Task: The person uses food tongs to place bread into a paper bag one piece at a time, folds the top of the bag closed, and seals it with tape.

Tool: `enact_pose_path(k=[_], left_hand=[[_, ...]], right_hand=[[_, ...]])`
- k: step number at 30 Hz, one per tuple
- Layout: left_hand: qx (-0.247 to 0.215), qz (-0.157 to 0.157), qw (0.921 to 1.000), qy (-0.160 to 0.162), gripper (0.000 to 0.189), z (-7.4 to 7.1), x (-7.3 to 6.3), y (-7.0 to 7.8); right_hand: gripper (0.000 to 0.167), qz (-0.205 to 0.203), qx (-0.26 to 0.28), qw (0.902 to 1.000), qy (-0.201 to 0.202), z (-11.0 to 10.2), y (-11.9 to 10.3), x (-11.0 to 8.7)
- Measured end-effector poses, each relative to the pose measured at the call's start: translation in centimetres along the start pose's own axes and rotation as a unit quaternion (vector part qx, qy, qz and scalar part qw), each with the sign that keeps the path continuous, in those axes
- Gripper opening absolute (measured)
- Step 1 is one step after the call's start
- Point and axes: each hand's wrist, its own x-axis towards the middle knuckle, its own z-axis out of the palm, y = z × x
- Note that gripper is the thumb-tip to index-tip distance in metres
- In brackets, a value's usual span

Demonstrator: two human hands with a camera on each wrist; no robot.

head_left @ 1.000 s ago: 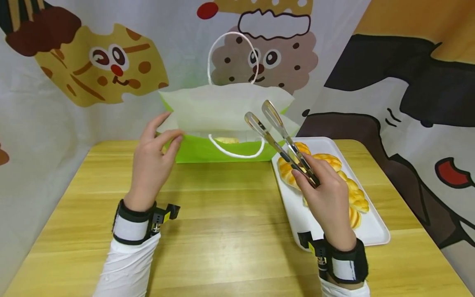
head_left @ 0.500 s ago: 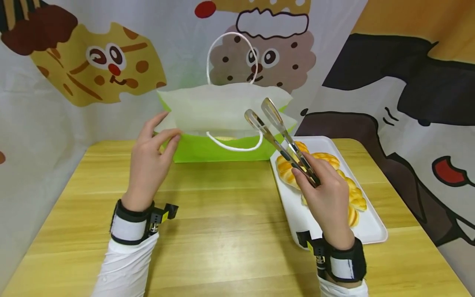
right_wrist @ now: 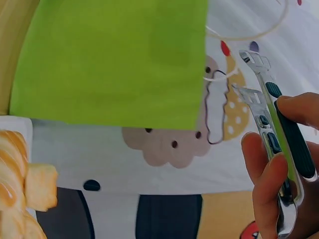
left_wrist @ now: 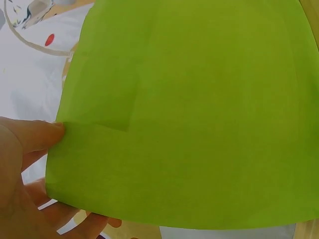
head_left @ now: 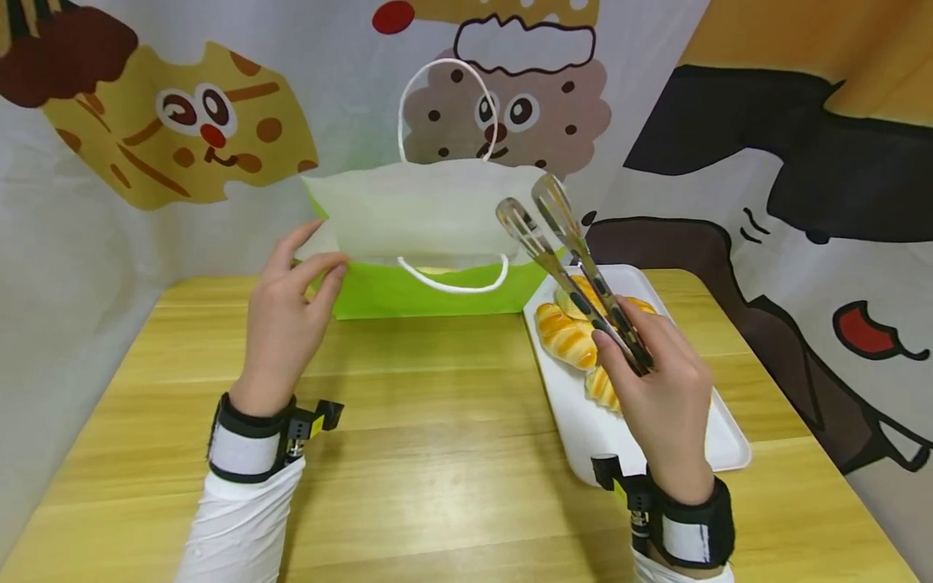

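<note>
A green paper bag (head_left: 430, 301) with a white inside and white cord handles stands at the back of the table, its mouth gaping. My left hand (head_left: 283, 324) holds its left side, thumb and fingers at the top edge; the left wrist view shows fingers on both sides of the green paper (left_wrist: 184, 119). Metal tongs (head_left: 564, 217) are gripped in my right hand (head_left: 670, 397), tips raised and apart, nothing between them. In the right wrist view the dark grips of the tongs (right_wrist: 297, 144) lie between thumb and fingers. Something pale yellow (head_left: 437, 270) shows inside the bag.
A white tray (head_left: 583, 441) with several glazed bread rolls (head_left: 564, 336) sits at the right, partly under my right hand. The wooden table (head_left: 423, 453) stretches in front of the bag. A cartoon-printed cloth (head_left: 240, 235) hangs behind.
My right hand and the tongs have shifted slightly right and up, uncovering more rolls on the tray's left. The left hand keeps its hold on the bag; the head view has turned a little right.
</note>
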Motion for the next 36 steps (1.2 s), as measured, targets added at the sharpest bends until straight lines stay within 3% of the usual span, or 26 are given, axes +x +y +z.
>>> enact_pose_path(k=[11,24,28,32,36], left_hand=[[-0.002,0.005,1.0,-0.005,0.019,0.1,0.0,-0.3],[-0.006,0.012,0.9998,-0.014,0.018,-0.1,0.3,-0.2],[-0.005,0.009,0.9998,-0.015,0.018,-0.2,0.2,-0.2],[-0.003,0.012,0.9999,-0.009,0.017,-0.5,0.2,-0.2],[-0.015,0.012,0.9998,-0.007,0.016,-0.7,0.3,-0.1]], right_hand=[[0.044,0.036,-0.03,0.9985,0.028,-2.7,-0.2,-0.2],[0.044,0.045,-0.144,0.9884,-0.022,-6.4,3.2,-3.4],[0.04,0.085,-0.193,0.976,-0.057,-7.9,4.4,-4.9],[0.038,0.156,-0.238,0.9523,-0.11,-8.8,5.3,-6.7],[0.038,0.202,-0.263,0.9315,-0.149,-9.8,6.1,-8.0]])
